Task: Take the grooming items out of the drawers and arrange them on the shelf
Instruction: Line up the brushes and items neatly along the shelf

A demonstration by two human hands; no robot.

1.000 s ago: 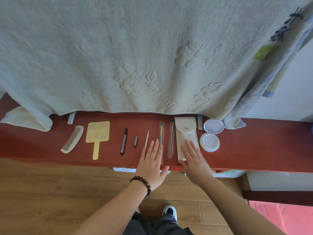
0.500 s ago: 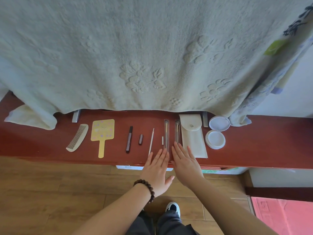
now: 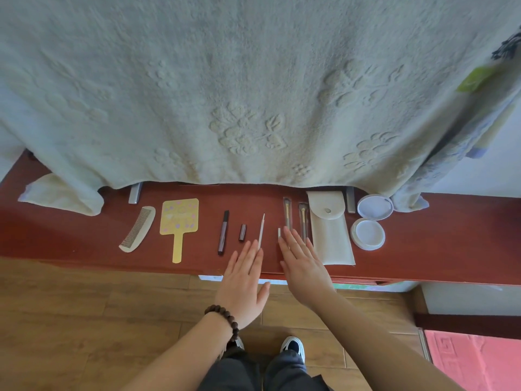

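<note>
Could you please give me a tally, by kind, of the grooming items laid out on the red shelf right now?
Comb: 1
Hand mirror: 1
Dark pen-like stick with its separate cap: 1
Thin white stick with small white piece: 1
Wrapped brushes: 2
Pouch: 1
Round white compact, lid and base: 1
Total: 8

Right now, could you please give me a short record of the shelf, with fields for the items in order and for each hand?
surface: red shelf, pale towel hanging behind
items, left to right: comb, yellow hand mirror, dark pen, small cap, thin white stick, two brushes, cream pouch, open round case
left hand: flat, fingers straight, holding nothing
right hand: flat, fingertips at the brushes
</note>
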